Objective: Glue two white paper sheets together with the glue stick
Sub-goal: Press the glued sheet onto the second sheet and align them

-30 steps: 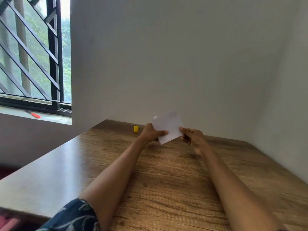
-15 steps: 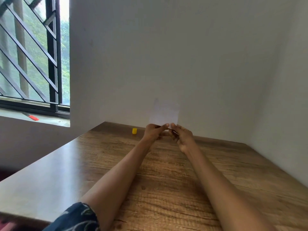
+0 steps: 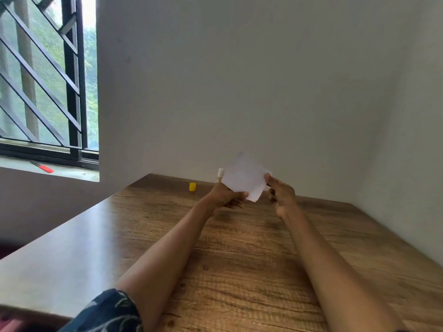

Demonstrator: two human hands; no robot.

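Observation:
A white paper sheet is held up above the far part of the wooden table, tilted toward me. My left hand pinches its lower left edge. My right hand grips its right edge. Whether this is one sheet or two pressed together I cannot tell. The uncapped glue stick pokes up just behind my left hand, its white tip showing. Its yellow cap stands on the table to the left, apart from both hands.
White walls close the table at the back and on the right. A barred window is on the left, with a red tool on its sill. The table's left edge drops off near the window.
The sheet stood upright with both hands pinching its bottom edge close together. Now it is tipped down toward me and the hands have spread to its two sides.

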